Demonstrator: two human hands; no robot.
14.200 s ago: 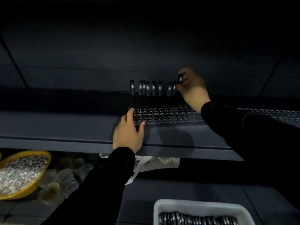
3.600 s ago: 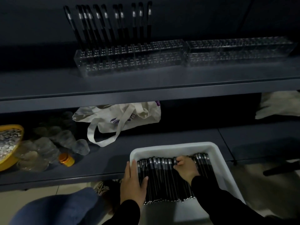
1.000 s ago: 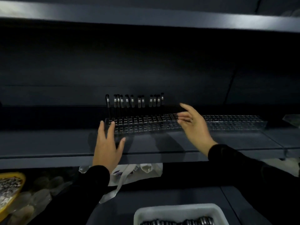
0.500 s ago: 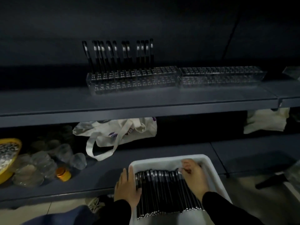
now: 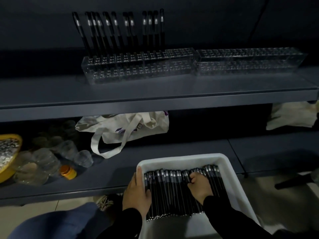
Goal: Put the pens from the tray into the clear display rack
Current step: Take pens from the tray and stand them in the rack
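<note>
Bottom centre of the frame: the loose pens lie packed side by side in the white tray, caps pointing away from us. Our right hand is down on the pile right of centre, fingers curled into the cap ends; looks like it's closing on one or a few pens, but we can't tell how many, or whether any is actually pinched yet. Our left hand rests on the tray's left rim, thumb over the edge onto the pens, fingers fairly straight, steadying it.

To do this pick well, we should:
- pinch near the cap end, lift that end first so neighbours don't drag along
- keep the left hand braced on the rim, since the tray overhangs the lower shelf edge
- take one or two only; a fistful won't feed into single holes

Target sits in the upper half: clear display rack on the upper shelf, with a row of standing pens in its back left holes. Next free holes are probably just right of that row. A second clear rack abuts it on the right, holding none.
</note>
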